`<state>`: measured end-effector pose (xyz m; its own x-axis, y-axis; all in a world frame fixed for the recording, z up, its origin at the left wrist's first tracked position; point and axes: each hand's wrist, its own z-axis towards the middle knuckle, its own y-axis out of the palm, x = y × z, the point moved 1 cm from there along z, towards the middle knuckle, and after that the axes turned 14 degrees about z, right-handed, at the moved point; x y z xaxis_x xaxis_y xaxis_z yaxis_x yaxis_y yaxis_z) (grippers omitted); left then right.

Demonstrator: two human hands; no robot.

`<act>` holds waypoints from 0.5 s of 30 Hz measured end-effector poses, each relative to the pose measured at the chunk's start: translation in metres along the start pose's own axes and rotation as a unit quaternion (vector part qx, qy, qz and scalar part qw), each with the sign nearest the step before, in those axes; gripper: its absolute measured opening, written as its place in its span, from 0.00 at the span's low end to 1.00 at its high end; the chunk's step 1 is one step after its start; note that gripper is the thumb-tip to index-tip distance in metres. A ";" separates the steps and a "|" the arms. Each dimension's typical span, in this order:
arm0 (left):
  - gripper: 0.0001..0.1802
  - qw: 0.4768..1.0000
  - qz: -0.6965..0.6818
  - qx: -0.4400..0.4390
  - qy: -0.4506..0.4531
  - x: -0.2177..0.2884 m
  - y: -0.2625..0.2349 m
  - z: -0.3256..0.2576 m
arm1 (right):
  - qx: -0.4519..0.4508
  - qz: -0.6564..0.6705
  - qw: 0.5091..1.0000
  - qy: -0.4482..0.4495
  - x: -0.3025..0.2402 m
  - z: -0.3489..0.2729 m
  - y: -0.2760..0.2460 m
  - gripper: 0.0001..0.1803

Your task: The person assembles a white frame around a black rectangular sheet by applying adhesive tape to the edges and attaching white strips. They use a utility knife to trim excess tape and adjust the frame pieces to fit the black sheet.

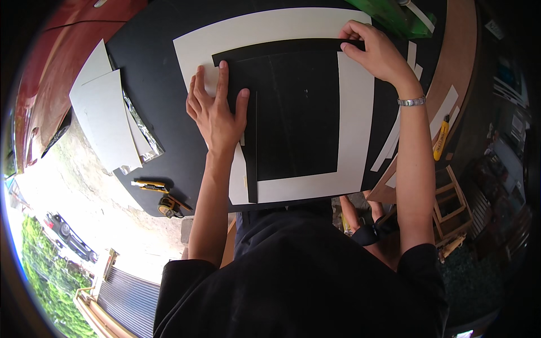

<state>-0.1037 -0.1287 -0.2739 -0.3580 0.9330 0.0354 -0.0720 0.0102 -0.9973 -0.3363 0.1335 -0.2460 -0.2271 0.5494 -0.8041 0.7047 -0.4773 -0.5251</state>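
Black bench (152, 90) top, round-edged, seen from the head view; beyond its left rim, sunlit ground and parked cars far below. Left hand (217, 110) lies flat, fingers spread apart, palm down on a white mat board frame (355, 112) and the black sheet (296, 112) filling its window. Right hand (375, 50), wrist wearing a metal watch (411, 101), pinches a narrow black strip (282, 46) along the frame's upper inner edge, thumb and fingers closed on its right end. Left of the left hand: loose white card sheets (104, 112) over silvery foil. Below those, near the bench edge, a yellow utility knife (149, 186) and a tape measure (167, 206). Right of the right forearm, white offcut strips (394, 141) and a yellow cutter (441, 137).
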 end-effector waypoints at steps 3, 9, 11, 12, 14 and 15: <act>0.33 1.000 -0.006 -0.001 -0.004 0.001 -0.001 0.000 | -0.007 0.018 1.000 0.002 0.001 0.001 0.000 0.11; 0.33 1.000 0.000 -0.002 -0.002 -0.001 -0.001 0.000 | -0.001 0.013 1.000 0.012 -0.002 0.003 0.000 0.11; 0.33 1.000 -0.001 0.001 -0.004 -0.001 0.000 0.000 | -0.004 0.020 1.000 0.013 -0.002 0.004 0.001 0.11; 0.33 1.000 0.000 0.004 -0.005 -0.002 0.000 0.000 | -0.005 0.024 1.000 0.012 -0.002 0.005 0.001 0.11; 0.34 1.000 -0.011 0.004 -0.004 -0.001 -0.001 0.000 | -0.015 0.020 0.999 0.022 -0.001 0.005 0.000 0.11; 0.34 1.000 -0.015 0.006 -0.003 -0.002 -0.003 0.001 | -0.019 0.018 0.999 0.025 -0.002 0.006 0.000 0.11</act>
<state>-0.1035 -0.1310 -0.2707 -0.3610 0.9302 0.0664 -0.0945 0.0343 -0.9949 -0.3398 0.1285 -0.2461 -0.1672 0.5665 -0.8070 0.7376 -0.4712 -0.4836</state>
